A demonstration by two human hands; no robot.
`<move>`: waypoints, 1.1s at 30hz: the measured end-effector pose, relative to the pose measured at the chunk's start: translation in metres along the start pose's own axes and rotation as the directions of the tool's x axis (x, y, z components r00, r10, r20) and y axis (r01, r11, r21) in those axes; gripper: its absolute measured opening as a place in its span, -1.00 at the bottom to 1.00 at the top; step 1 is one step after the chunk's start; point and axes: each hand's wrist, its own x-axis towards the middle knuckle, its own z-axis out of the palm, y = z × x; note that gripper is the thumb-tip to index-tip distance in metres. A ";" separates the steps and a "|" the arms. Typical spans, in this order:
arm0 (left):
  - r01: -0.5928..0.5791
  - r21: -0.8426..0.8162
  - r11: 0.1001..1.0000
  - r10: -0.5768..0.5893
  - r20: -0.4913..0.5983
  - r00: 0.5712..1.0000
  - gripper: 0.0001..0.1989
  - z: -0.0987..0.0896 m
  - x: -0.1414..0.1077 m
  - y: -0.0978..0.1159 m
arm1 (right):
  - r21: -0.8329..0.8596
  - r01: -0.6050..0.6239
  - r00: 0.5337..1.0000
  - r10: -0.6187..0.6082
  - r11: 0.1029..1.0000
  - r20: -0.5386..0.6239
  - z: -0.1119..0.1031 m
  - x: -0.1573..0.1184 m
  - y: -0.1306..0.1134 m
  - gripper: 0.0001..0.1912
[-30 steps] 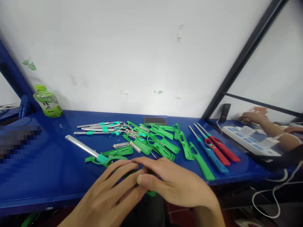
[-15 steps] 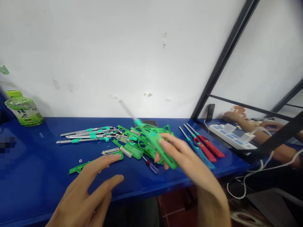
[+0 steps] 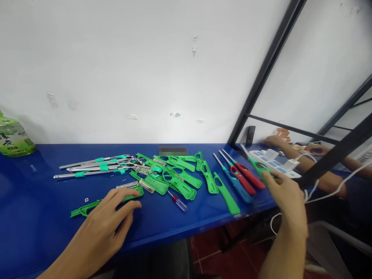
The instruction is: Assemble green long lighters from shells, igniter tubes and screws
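A: What's hard to see?
B: The bottle (image 3: 14,137) is cut off at the left edge, and a blurred patch (image 3: 173,150) hides whatever lies at the back of the desk (image 3: 157,221).

A: And the green lighter (image 3: 258,166)?
B: In the right hand (image 3: 286,192), closed around its handle and covering the lower end. Its metal tube points up and left, in front of the power strip (image 3: 273,161).

A: The left hand (image 3: 107,219)?
B: Open, fingers loosely bent. It partly covers a green half-shell (image 3: 87,208); I can't tell if they touch.

A: What's between the hands?
B: Green shells (image 3: 154,183), overlapping so some outlines are lost, a screwdriver (image 3: 180,203), then a blue lighter (image 3: 238,186) and two red lighters (image 3: 242,180), nearest the right hand.
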 end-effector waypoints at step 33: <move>0.014 -0.012 1.000 -0.014 0.023 1.000 -0.75 0.001 -0.001 -0.001 | 0.136 0.073 0.935 -0.116 0.988 0.335 0.008 -0.025 -0.088 -0.60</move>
